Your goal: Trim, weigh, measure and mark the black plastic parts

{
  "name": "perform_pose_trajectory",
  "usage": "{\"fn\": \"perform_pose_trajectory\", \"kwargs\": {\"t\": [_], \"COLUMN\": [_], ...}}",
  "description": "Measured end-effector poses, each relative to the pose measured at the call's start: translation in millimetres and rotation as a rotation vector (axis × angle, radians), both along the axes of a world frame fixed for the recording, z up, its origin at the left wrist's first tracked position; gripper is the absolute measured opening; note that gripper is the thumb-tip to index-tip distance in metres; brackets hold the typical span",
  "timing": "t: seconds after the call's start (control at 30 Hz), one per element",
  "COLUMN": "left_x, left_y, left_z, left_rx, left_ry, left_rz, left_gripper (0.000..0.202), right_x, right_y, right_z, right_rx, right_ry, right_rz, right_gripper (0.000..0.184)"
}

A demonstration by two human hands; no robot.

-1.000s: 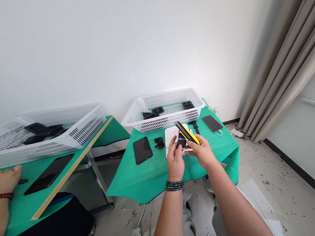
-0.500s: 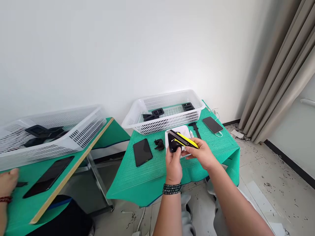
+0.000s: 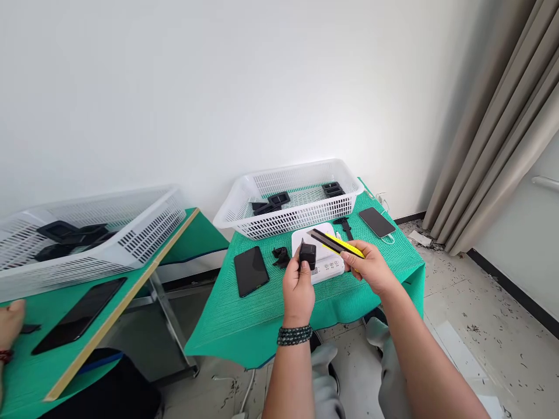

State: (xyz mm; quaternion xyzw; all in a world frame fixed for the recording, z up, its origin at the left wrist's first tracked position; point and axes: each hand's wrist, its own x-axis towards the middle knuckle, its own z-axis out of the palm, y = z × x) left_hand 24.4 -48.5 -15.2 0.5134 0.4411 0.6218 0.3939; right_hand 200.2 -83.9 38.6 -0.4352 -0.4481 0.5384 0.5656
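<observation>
My left hand is closed round a small black plastic part, held up over the green table. My right hand grips a yellow and black utility knife, its tip pointing left toward the black part with a small gap between them. Both hands hover above a white scale-like device lying on the green cloth. A beaded bracelet is on my left wrist.
A white mesh basket with black parts stands at the table's back. A dark phone, a black clip, a black tool and another phone lie around. At left: a second table, a basket, a phone, another person's hand.
My hands have drawn apart: the knife no longer lies against the black part, and my left hand has shifted left. The view has drifted slightly to the right.
</observation>
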Motion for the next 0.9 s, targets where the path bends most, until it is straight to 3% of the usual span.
{"fn": "perform_pose_trajectory", "kwargs": {"t": [0.13,0.23,0.37,0.5,0.57,0.7,0.83,0.9], "left_x": [-6.3,-6.8,-6.5,-6.9,-7.2,-6.8,-6.0,-5.9], "left_y": [0.2,-1.4,-3.0,-4.7,-5.8,-7.0,-5.8,-4.9], "left_z": [0.7,2.3,4.0,7.3,9.6,12.9,11.6,9.0], "left_rx": [0.019,0.013,0.020,0.036,0.036,0.026,0.022,0.011], "left_ry": [0.120,0.147,0.133,0.097,0.093,0.090,0.065,0.059], "left_rz": [0.011,-0.036,-0.077,-0.130,-0.148,-0.145,-0.126,-0.119], "left_gripper": [0.065,0.063,0.059,0.057,0.057,0.058,0.059,0.058], "right_x": [5.0,6.0,8.2,12.0,14.8,18.0,16.2,15.5], "right_y": [1.1,2.7,3.9,5.5,6.5,7.7,8.7,9.9], "right_z": [-2.6,-4.8,-3.7,-2.1,-2.2,-3.2,-5.1,-6.0], "right_rx": [0.038,0.064,0.031,0.038,0.010,-0.033,-0.061,-0.033], "right_ry": [-0.134,-0.190,-0.190,-0.195,-0.180,-0.177,-0.101,-0.150], "right_rz": [0.036,-0.066,-0.015,-0.110,-0.087,-0.146,-0.021,-0.077], "right_gripper": [0.039,0.039,0.041,0.042,0.042,0.043,0.046,0.044]}}
